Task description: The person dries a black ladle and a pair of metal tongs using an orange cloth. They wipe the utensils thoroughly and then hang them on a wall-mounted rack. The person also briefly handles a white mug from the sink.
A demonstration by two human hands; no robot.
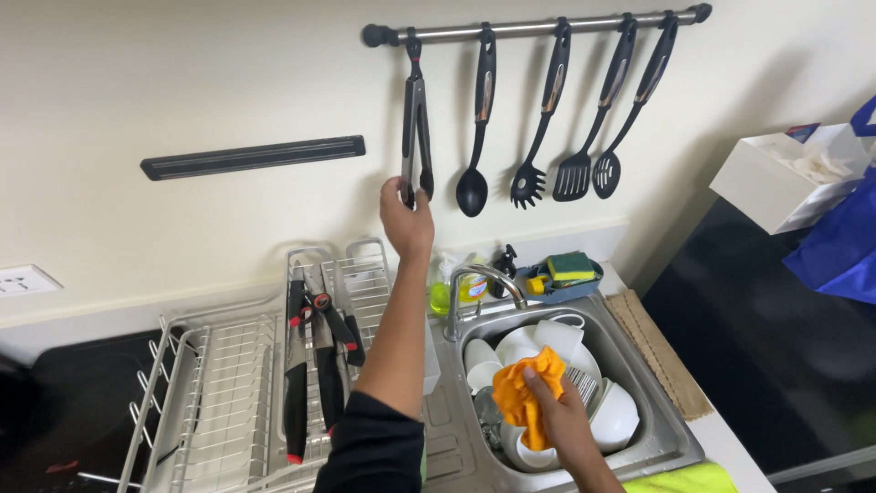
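Left hand (406,215): we are reaching it up to the wall, fingers curled narrow around the lower ends of the tongs (417,119), which are hanging from the metal rail (538,27) at its left-most hook. The tongs are lying straight above the hand, their long axis running vertical, handle end up at the rail, tips down inside our grip; the tips themselves are being covered by our fingers, so we cannot tell whether the two arms are pressed together. Right hand (557,415): we are keeping it low over the sink (662,429), closed on a crumpled orange cloth (525,393), well apart from the tongs; the left hand is by far the nearer one. Further along the rail to the right we are seeing a black ladle (474,137), a pasta fork (538,137), a slotted turner (584,137) and a slotted spoon (620,128), all hanging clear of the tongs. Below, white dishes (538,347) are filling the sink, partly hidden by the cloth and our right hand. The drying rack (237,383) on the left is holding knives and scissors (319,347), and our left forearm is crossing over its right edge. The empty-looking magnetic strip (253,157) is sitting on the wall left of the tongs. The rack's near corner and our right wrist are being cut off by the lower frame edge.
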